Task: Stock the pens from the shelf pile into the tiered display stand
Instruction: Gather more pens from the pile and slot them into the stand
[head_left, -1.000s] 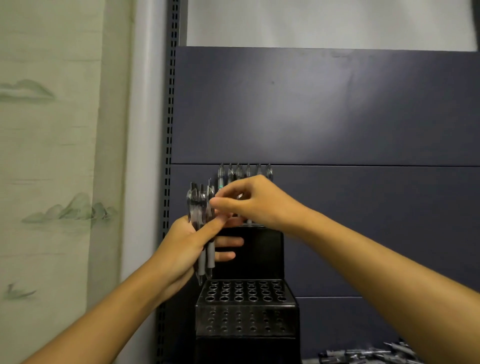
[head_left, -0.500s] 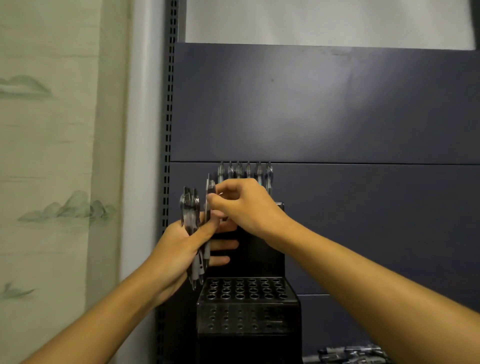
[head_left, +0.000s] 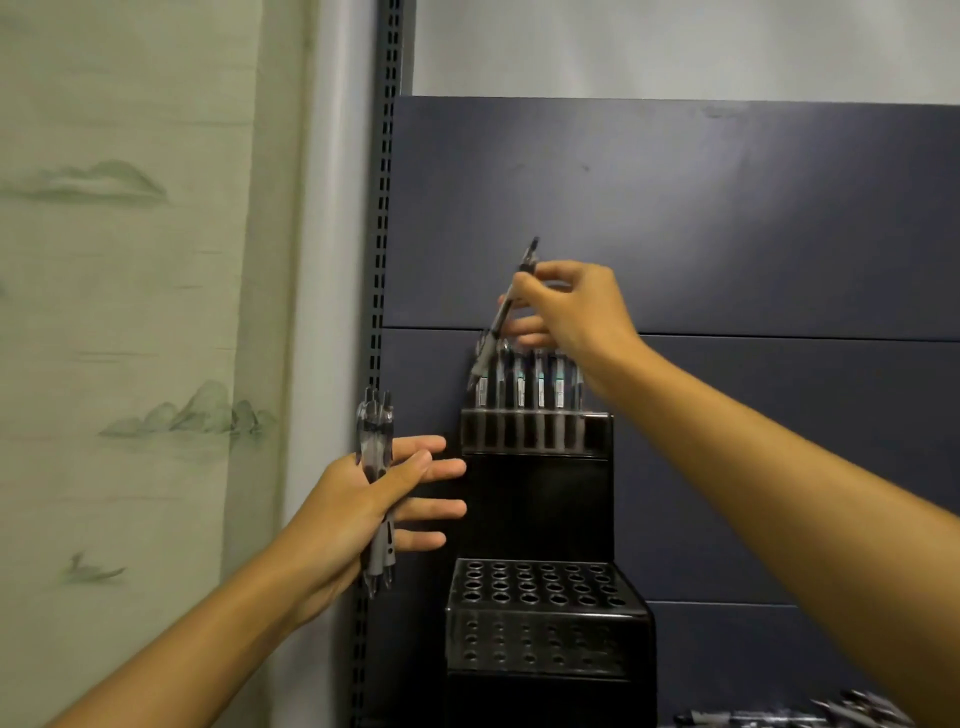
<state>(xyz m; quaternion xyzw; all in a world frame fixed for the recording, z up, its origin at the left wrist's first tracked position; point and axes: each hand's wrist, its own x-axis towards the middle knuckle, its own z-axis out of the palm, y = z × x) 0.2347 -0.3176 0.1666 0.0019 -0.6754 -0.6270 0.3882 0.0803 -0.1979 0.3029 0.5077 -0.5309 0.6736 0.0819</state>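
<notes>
Pinching a light, stiff, slippery pen (head_left: 511, 306) mid-barrel above the display stand (head_left: 535, 499), the right hand (head_left: 576, 312) steers it while the left hand (head_left: 374, 499) clasps a spare bundle (head_left: 376, 452) beside the stand.

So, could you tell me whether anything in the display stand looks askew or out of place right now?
Only one thing: the pen pinched in the right hand leans over the top tier, its tip near the leftmost slot, while the seated pens stand upright. It looks mid-insertion, not misplaced. The lower tier shows only open holes.
</notes>
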